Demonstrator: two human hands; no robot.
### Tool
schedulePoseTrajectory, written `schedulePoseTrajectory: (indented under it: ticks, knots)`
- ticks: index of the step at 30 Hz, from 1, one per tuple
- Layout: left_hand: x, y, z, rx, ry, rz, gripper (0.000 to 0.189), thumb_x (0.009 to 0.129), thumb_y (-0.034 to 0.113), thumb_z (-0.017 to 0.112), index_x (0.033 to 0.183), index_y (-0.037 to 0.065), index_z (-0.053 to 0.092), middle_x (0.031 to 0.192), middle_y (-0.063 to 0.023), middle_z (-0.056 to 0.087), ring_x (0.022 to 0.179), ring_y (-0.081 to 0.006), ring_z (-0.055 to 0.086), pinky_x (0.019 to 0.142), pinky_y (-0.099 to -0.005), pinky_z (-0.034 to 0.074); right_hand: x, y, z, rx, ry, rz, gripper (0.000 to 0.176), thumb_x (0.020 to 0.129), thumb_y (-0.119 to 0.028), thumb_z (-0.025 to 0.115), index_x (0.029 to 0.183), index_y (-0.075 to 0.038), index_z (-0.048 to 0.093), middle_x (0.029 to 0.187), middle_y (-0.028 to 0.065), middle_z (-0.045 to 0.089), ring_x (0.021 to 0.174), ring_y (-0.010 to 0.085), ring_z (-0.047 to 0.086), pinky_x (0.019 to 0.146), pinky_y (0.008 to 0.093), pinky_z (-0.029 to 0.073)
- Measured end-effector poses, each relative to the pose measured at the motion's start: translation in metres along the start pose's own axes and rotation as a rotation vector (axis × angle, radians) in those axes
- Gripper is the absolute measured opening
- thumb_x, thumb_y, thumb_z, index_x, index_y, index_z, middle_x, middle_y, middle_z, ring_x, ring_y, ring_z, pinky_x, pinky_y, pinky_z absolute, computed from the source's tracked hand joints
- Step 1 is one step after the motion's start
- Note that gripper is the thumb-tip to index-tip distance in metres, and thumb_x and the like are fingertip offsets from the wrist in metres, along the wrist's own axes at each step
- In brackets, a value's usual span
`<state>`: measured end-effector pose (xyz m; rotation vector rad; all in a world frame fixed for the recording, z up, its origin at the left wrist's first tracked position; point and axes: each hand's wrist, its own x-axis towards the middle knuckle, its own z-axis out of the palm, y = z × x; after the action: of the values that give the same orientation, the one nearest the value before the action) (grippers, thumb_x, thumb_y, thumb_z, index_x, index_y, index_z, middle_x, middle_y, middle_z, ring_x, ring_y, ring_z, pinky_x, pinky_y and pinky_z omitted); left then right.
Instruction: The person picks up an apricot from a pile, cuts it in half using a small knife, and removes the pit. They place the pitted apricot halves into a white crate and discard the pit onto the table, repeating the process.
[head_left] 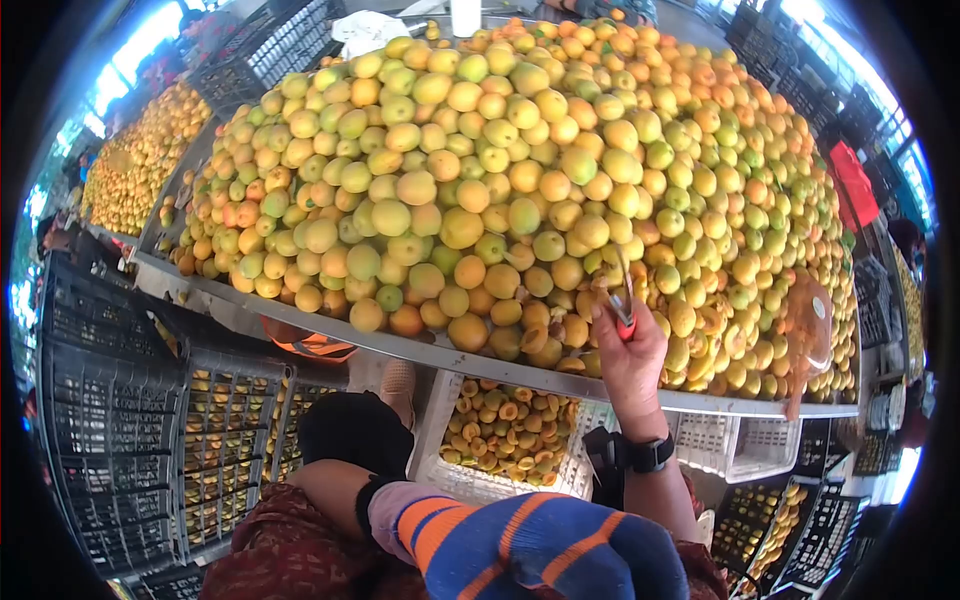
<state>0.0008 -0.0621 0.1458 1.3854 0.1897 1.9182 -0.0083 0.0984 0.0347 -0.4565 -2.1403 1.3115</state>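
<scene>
My right hand point(633, 350) is bare and closed around the red handle of a small knife point(625, 326). Its thin blade points up toward the front edge of a large heap of yellow-orange apricots point(420, 190). Some split or halved apricots point(545, 335) lie by the blade. Close to the camera, at the bottom, is my left hand point(540, 545) in a blue and orange striped glove. Its fingers look curled, and whatever they may hold is hidden. Below the table edge, a white crate point(432, 425) contains halved apricots point(510, 430).
A metal rim point(450, 358) borders the heaped table. Black slatted crates point(110, 450) stand on the left, with more crates point(830, 530) at lower right. A brown translucent container point(810, 325) rests on the fruit at right. Another apricot heap point(140, 160) is at far left.
</scene>
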Motion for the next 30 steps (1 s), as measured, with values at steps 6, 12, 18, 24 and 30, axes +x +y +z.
schedulePoseTrajectory:
  ticks: [6,12,18,24,30]
  knots:
    - [0.008,-0.009,-0.01,0.064,0.298,-0.02,0.023,0.088,0.019,0.05,0.088,-0.003,0.056,0.086,-0.0231,0.058,0.07,-0.0283,0.057,0.065,-0.035,0.047,0.014,0.008,-0.018,0.326,0.204,0.103,0.015,0.083,-0.013,0.067,0.09,-0.001,0.061,0.078,-0.0021,0.06,0.067,0.0045,0.048,0.063,0.0186,0.042]
    - [0.012,-0.031,-0.081,0.781,0.809,-0.384,0.016,0.082,0.004,0.057,0.098,0.001,0.059,0.086,-0.0069,0.06,0.077,-0.0141,0.057,0.072,-0.0272,0.046,0.022,0.025,-0.036,0.56,0.318,0.233,0.01,0.083,-0.009,0.066,0.09,-0.004,0.061,0.077,-0.005,0.059,0.07,0.0025,0.048,0.064,0.0179,0.04]
    - [-0.01,-0.055,-0.196,1.5,0.707,-0.458,0.034,0.072,0.006,0.069,0.105,0.006,0.059,0.095,-0.0077,0.06,0.087,-0.0177,0.058,0.074,-0.0293,0.047,0.023,0.025,-0.054,0.608,0.368,0.248,0.009,0.083,-0.007,0.065,0.09,-0.005,0.061,0.078,-0.0065,0.057,0.069,0.0019,0.047,0.063,0.0172,0.04]
    - [0.01,-0.055,-0.216,2.26,0.243,-0.629,0.044,0.064,0.014,0.072,0.106,0.01,0.059,0.101,-0.0125,0.06,0.095,-0.0303,0.055,0.078,-0.0408,0.045,0.023,0.025,-0.076,0.546,0.368,0.22,0.009,0.083,-0.007,0.065,0.089,-0.003,0.06,0.076,-0.0043,0.057,0.068,0.0034,0.05,0.064,0.0178,0.042]
    - [0.012,-0.057,-0.226,2.261,0.216,-0.458,0.031,0.066,0.015,0.069,0.094,0.003,0.063,0.086,-0.0111,0.063,0.083,-0.0262,0.06,0.07,-0.0354,0.048,0.025,0.024,-0.085,0.521,0.342,0.249,0.013,0.084,-0.011,0.065,0.092,-0.002,0.06,0.077,-0.003,0.058,0.069,0.0041,0.052,0.065,0.0185,0.043]
